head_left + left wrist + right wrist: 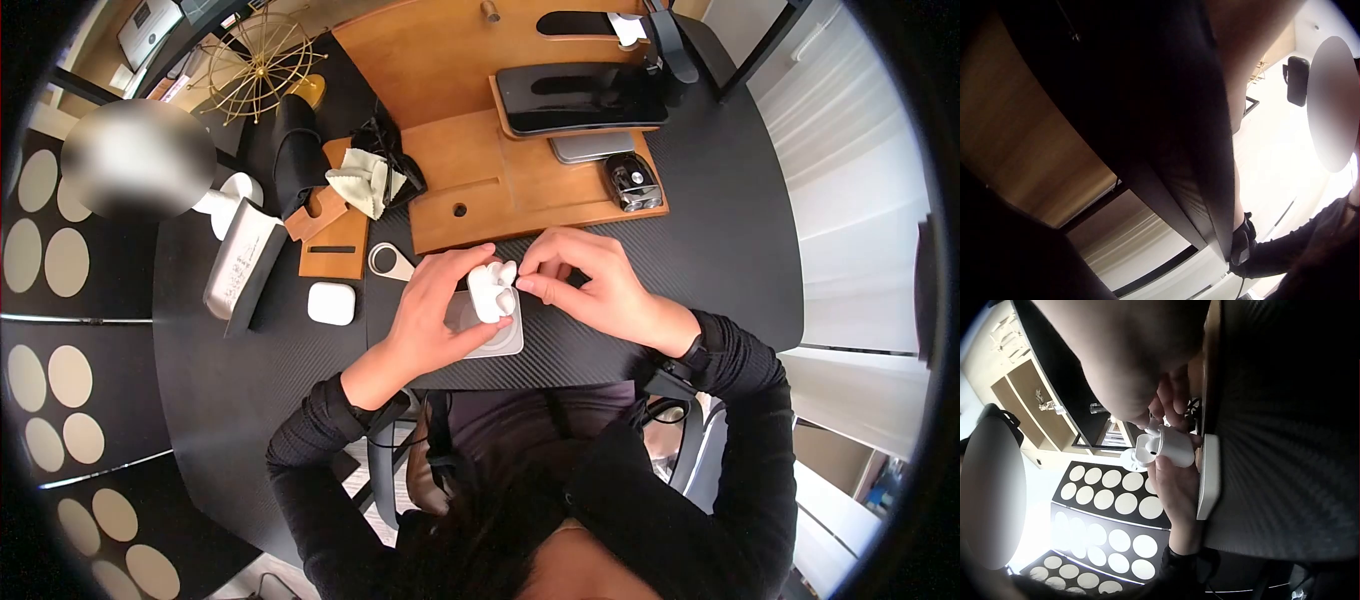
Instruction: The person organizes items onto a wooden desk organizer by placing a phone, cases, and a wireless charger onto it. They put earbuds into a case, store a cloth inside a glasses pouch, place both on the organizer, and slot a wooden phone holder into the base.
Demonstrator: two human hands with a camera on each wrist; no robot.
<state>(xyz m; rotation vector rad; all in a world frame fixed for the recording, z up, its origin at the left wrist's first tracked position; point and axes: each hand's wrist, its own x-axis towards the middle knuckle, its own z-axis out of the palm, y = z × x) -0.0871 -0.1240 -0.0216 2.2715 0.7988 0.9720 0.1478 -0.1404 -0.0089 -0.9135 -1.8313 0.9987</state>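
My left hand grips a white earbud case between thumb and fingers, above a silver square pad near the desk's front edge. The case lid stands open in the right wrist view, and a white earbud shows at its mouth. With thumb and forefinger, my right hand pinches another white earbud at the case opening. Its fingertips hide part of this earbud. A second white rounded case lies to the left of my left hand. The left wrist view shows neither case.
Behind the hands stands a wooden desk organizer bearing a black glossy case and a small black device. A white ring-ended piece, a wooden stand, a cloth and a white-and-grey tray lie leftward.
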